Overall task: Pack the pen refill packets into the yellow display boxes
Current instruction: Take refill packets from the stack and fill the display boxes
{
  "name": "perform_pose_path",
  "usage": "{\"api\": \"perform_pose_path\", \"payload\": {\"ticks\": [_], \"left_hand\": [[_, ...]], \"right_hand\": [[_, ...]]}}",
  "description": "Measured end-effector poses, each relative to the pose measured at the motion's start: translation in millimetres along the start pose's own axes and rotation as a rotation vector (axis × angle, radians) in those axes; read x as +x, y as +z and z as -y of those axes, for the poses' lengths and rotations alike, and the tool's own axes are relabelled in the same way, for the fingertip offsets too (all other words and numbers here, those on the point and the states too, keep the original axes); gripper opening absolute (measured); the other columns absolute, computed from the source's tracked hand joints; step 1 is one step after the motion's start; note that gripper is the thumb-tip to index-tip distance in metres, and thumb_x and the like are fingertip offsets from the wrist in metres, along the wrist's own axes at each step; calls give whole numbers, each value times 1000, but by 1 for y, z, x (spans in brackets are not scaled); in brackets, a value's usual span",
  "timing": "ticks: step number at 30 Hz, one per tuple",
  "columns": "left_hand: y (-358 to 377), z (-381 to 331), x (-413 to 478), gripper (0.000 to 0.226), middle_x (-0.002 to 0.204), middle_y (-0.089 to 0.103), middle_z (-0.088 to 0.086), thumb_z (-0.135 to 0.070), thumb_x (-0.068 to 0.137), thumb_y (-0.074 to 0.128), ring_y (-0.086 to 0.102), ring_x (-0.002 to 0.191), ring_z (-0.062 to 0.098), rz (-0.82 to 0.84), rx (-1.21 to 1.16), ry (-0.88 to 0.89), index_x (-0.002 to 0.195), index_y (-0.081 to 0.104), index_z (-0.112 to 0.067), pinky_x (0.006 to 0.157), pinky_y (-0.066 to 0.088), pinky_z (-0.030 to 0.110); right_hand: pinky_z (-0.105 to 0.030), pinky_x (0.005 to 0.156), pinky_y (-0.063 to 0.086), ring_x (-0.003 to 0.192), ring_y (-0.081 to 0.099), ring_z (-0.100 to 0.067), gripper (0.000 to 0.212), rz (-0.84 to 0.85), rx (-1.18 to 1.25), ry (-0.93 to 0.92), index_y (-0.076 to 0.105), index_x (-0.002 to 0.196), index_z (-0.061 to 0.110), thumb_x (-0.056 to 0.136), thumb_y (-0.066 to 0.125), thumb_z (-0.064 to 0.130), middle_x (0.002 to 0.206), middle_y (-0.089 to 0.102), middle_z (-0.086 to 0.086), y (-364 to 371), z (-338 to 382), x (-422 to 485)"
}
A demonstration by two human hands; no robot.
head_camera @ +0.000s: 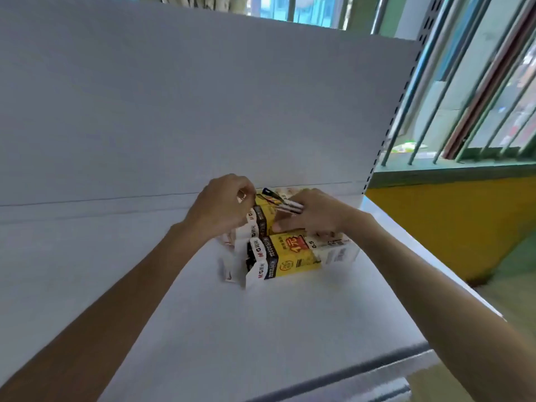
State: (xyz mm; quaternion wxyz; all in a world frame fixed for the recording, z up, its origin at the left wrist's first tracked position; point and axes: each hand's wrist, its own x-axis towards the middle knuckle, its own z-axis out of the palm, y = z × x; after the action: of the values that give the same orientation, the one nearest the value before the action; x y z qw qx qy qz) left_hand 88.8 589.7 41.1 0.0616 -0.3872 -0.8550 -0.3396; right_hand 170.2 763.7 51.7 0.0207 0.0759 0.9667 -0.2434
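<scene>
The left hand (223, 207) curled and pinched the top edge of the far yellow box (265, 216). The right hand (316, 216) pinched thin refill packets (290, 208) just over that box. Both arms reached forward over the white shelf (261, 329) where the boxes sat.

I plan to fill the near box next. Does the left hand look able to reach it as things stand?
Probably yes: the near box sits just below the left hand with nothing between, though its fingers are busy at the far box.
</scene>
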Motion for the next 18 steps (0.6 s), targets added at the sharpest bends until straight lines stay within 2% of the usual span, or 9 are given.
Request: {"api": "perform_pose_path", "payload": {"ticks": [2, 3, 5, 7, 9, 11, 13, 15, 18], "left_hand": [[-2, 4, -10, 16, 98, 64, 4, -16, 88, 54, 59, 90, 17, -64, 27, -93, 98, 67, -13, 84, 48, 36], [-1, 3, -17, 16, 96, 64, 3, -17, 89, 54, 58, 87, 15, -90, 40, -144, 98, 67, -13, 82, 47, 33], [4, -4, -32, 20, 92, 63, 2, -22, 93, 50, 56, 84, 14, -143, 65, -242, 98, 66, -12, 79, 45, 31], [12, -14, -48, 23, 89, 66, 3, -24, 94, 46, 57, 81, 17, -214, 72, -311, 95, 65, -10, 75, 45, 32], [20, -27, -62, 21, 87, 66, 4, -21, 94, 46, 57, 77, 16, -299, 59, -334, 93, 64, -9, 69, 44, 26], [24, -43, -71, 16, 90, 65, 2, -20, 93, 50, 57, 81, 14, -381, 20, -327, 96, 63, -11, 69, 41, 17], [21, -62, -72, 18, 102, 63, -2, -24, 91, 55, 57, 96, 12, -378, -15, -301, 105, 61, -16, 82, 45, 22], [15, -81, -65, 38, 116, 58, -3, -33, 86, 61, 51, 111, 13, -315, 59, -256, 120, 54, -18, 95, 41, 30], [1, -111, -49, 60, 119, 58, 4, -35, 77, 72, 52, 111, 20, -358, 310, -123, 127, 49, -12, 96, 39, 35]], "right_hand": [[-26, 68, 53, 71, 65, -15, 44, 152, -26, -77, 68, 89, 22, 64, 72, 59, 76, 68, 1, 3, 1, 7], [-34, 70, 54, 70, 64, -17, 47, 218, -63, -123, 65, 86, 23, 61, 73, 61, 77, 67, -1, 5, 1, 9], [-29, 65, 48, 69, 59, -11, 44, 297, -146, -226, 63, 86, 21, 62, 75, 56, 79, 66, 1, 6, -2, 8], [-25, 63, 43, 68, 58, -10, 43, 308, -178, -320, 65, 87, 17, 64, 77, 51, 79, 67, -1, 4, -3, 5], [-26, 62, 43, 61, 57, -11, 41, 277, -173, -369, 65, 81, 14, 64, 78, 48, 69, 64, 0, 2, -5, 2], [-27, 62, 46, 63, 59, -12, 39, 197, -138, -385, 63, 78, 15, 64, 78, 48, 68, 63, 2, -6, -7, 0], [-24, 59, 48, 63, 61, -10, 27, 110, -2, -423, 60, 70, 23, 69, 77, 43, 68, 64, 5, -19, -7, -2], [-17, 55, 47, 54, 59, -3, 24, 19, 203, -481, 56, 64, 27, 71, 76, 36, 60, 62, 10, -29, -9, -7], [-19, 58, 51, 58, 63, -4, 15, -53, 494, -567, 67, 77, 17, 72, 77, 27, 66, 68, 4, -32, -15, -18]]}}
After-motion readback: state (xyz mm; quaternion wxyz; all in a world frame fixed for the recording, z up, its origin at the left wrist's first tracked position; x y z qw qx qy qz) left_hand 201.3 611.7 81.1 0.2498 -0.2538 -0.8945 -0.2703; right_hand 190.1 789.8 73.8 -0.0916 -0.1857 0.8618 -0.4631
